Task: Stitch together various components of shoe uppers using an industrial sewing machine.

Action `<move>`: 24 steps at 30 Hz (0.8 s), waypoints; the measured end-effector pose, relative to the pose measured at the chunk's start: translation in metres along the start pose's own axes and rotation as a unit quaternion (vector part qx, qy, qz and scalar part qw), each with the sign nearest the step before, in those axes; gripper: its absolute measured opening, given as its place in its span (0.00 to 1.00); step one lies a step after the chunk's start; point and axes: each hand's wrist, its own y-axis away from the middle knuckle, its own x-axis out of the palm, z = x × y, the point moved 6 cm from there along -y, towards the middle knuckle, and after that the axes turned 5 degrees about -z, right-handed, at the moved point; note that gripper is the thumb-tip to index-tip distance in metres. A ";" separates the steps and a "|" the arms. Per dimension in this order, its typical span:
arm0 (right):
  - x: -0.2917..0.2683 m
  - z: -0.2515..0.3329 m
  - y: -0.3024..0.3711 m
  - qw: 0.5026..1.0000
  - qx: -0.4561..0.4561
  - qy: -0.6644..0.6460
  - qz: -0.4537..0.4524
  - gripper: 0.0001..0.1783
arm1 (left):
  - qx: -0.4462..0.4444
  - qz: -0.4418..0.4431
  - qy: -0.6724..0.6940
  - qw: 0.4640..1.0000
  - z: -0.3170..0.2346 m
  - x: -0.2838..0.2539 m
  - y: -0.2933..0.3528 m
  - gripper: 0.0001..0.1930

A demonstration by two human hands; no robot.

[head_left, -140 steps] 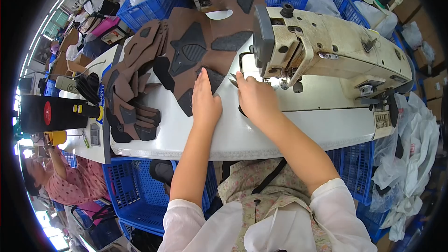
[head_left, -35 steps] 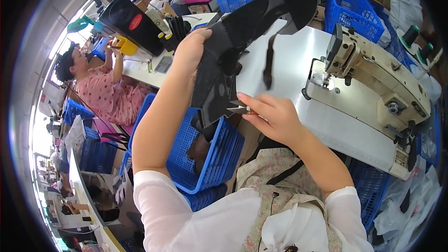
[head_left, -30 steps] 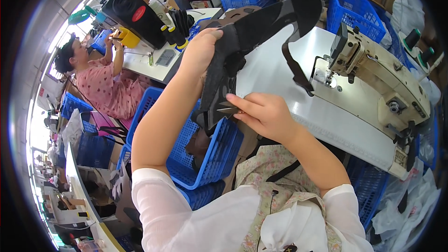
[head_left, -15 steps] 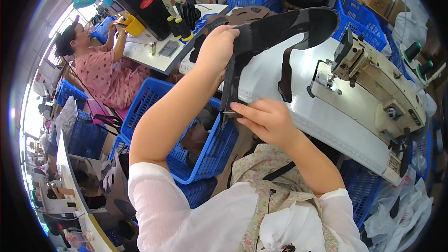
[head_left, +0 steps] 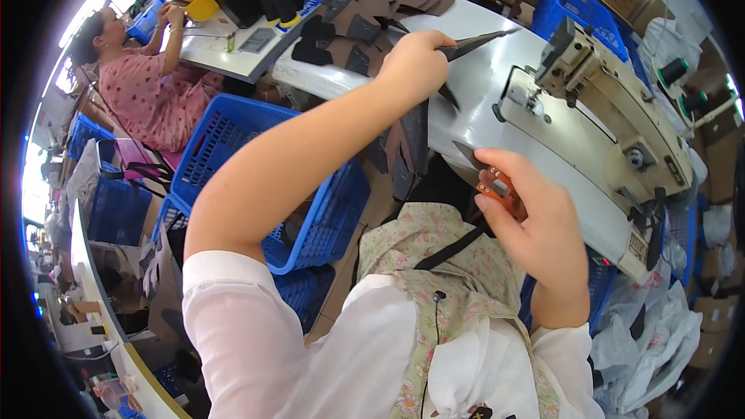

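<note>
My left hand (head_left: 415, 66) is closed on a dark shoe-upper piece (head_left: 415, 143). Part of the piece juts edge-on to the right past my fingers, and part hangs below over the table's near edge. In my right hand (head_left: 539, 221) is a pair of thread snips (head_left: 498, 190) with orange handles. Their pointed blades aim up and left, apart from the piece. Beyond my left hand, a pile of brown and black cut pieces (head_left: 388, 8) lies on the white sewing table (head_left: 489, 70).
A beige sewing machine (head_left: 613, 128) stands on the right of the table. A blue basket (head_left: 341, 213) is below my left forearm. Another person (head_left: 151, 85) sits at a table on the far left. Clear plastic bags (head_left: 648, 341) lie at the lower right.
My right hand has moved right and down, away from the piece, and the snips now show in it. My left hand has moved right, turning the piece edge-on. The head view has shifted.
</note>
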 end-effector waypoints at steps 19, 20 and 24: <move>0.041 -0.014 -0.013 0.945 -0.019 0.275 0.178 0.11 | 0.140 0.065 -0.303 0.940 0.003 0.050 0.008 0.09; 0.045 -0.015 -0.015 0.940 -0.025 0.284 0.185 0.10 | 0.140 0.068 -0.302 0.941 0.003 0.050 0.008 0.09; 0.055 -0.018 -0.022 0.926 -0.041 0.316 0.201 0.08 | 0.130 0.091 -0.319 0.934 0.000 0.051 0.009 0.07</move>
